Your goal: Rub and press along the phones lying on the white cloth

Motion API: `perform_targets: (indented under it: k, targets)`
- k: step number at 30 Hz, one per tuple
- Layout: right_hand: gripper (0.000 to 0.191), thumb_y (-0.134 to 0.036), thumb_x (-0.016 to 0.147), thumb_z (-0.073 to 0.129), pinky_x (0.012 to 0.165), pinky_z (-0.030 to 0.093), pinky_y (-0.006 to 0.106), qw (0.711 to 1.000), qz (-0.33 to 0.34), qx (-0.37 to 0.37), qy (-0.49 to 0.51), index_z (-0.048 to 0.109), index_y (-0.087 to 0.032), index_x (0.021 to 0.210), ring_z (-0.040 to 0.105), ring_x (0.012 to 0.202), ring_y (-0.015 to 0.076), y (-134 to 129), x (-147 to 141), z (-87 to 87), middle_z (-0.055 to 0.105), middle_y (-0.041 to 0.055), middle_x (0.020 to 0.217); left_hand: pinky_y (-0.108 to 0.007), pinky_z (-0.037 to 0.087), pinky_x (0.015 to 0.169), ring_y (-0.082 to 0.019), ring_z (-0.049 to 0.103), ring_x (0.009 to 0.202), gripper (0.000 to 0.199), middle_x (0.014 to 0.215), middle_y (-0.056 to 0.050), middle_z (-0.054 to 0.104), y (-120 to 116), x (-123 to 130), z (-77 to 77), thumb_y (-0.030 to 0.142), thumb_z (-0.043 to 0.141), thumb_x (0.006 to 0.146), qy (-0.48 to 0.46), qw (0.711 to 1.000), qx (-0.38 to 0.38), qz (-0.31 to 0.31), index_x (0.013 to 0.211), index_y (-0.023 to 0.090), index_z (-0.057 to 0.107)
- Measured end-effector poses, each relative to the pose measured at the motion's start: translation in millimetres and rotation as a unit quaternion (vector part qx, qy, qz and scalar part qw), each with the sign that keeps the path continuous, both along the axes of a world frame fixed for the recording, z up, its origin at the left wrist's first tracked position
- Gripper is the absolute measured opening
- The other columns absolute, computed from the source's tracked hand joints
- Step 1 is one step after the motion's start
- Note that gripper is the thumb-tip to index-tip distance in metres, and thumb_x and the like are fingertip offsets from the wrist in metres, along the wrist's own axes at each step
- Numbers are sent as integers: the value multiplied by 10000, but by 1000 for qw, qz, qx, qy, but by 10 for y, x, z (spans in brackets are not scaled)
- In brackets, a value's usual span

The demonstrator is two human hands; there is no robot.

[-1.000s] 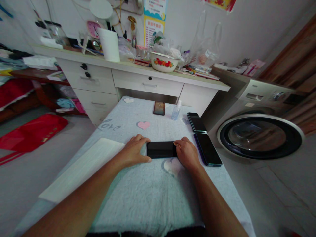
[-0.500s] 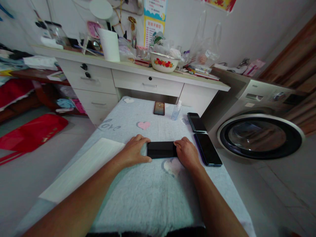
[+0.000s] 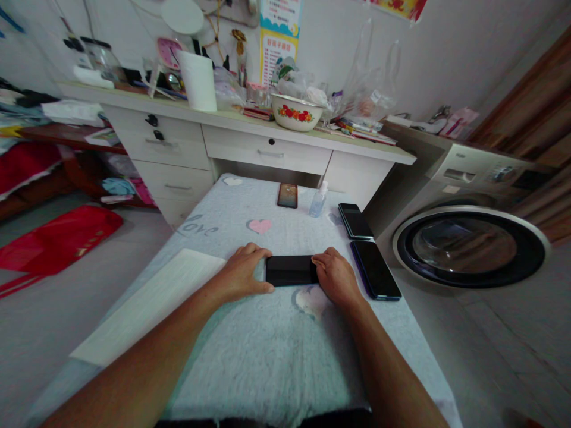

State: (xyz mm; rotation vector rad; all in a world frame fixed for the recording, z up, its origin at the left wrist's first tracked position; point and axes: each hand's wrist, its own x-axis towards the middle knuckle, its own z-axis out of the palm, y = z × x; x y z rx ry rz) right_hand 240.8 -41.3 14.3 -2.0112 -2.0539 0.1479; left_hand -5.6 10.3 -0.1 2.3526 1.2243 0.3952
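A black smartphone [image 3: 291, 270] lies sideways, screen up, on the cloth-covered table in front of me. My left hand [image 3: 246, 272] grips its left end, thumb at the near edge and fingers at the far edge. At the right end, my right hand [image 3: 334, 273] is closed, its bent fingertips pressed onto the screen. Whatever those fingers may hold is hidden. To the right lie a dark phone with a purple edge [image 3: 377, 270] and, beyond it, another dark phone [image 3: 355, 221]. A clear spray bottle [image 3: 318, 201] and a brownish phone or phone case [image 3: 288, 195] sit farther back.
A long white sheet [image 3: 151, 309] lies at the table's left, partly under my left forearm. A white desk with drawers [image 3: 267, 151] stands behind, bearing a flowered bowl [image 3: 297, 113] and a paper roll [image 3: 196, 82]. A washing machine [image 3: 468, 246] is at the right.
My right hand has shifted slightly left over the phone's right end. My left hand and the phone stay where they were.
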Motion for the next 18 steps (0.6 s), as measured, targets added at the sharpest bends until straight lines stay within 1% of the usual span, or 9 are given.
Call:
perform_targets:
  k: [6,18]
  targets:
    - [288,-235,934,427,787,383,228,1000,-8,-1,-6,699,-239,1027,582,887,150,5,7,-11,600,47,972,-380,417,925,-282,500,1067,704,1111,-76,514,-3,-3,-5,497,738,597,2,1000,5,1,1211,219,533]
    - [288,-208,911,444,807,382,229,999,-32,-6,7,705,-235,1030,585,912,154,3,3,17,604,49,990,-380,417,936,-282,502,1076,699,1128,-77,515,-20,1,23,468,742,594,1,1000,-2,4,1212,221,531]
